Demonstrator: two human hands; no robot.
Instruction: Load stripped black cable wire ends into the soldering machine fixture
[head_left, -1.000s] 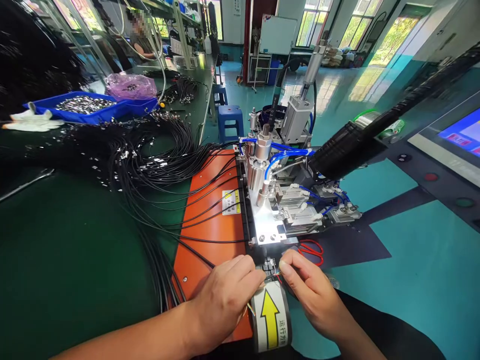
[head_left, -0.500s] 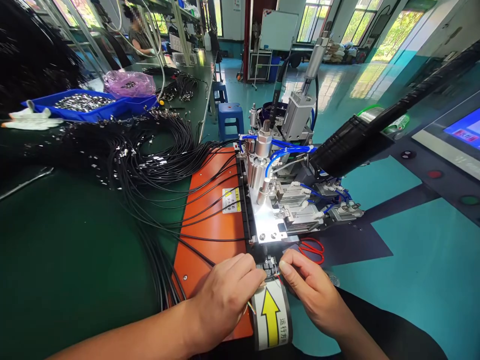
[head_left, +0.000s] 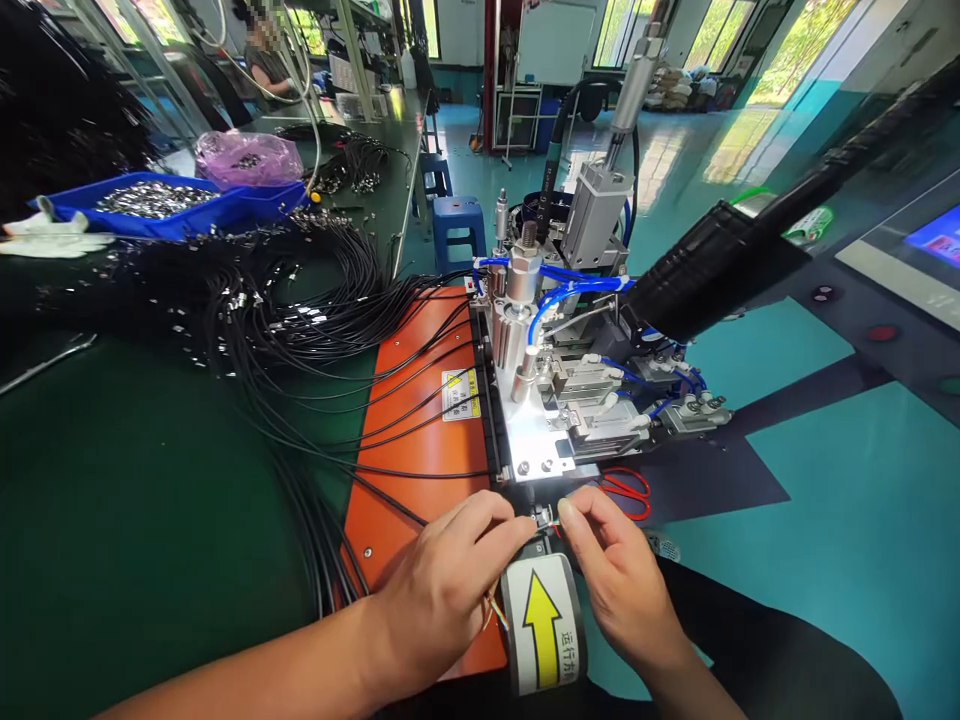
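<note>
My left hand (head_left: 442, 580) and my right hand (head_left: 611, 575) meet at the near end of a small metal machine (head_left: 555, 400), both pinched on the thin coloured wire ends (head_left: 546, 518) of a black cable at a small black clip. Loose coloured strands stick out under my left hand. Just below the fingers sits a roller with a yellow arrow label (head_left: 541, 620). The orange plate (head_left: 420, 420) lies under my left hand, with several black cables (head_left: 300, 330) running across it into the machine.
A blue tray of metal parts (head_left: 165, 205) and a purple bag (head_left: 240, 155) stand at the far left. Red-handled scissors (head_left: 626, 490) lie right of the machine. A black hose (head_left: 720, 265) crosses above. Another person works at the far bench. A blue stool (head_left: 457, 225) stands behind.
The view has tilted slightly, shifting everything up in the picture. Both hands stay pinched on the wire ends at the clip, with only small finger movement.
</note>
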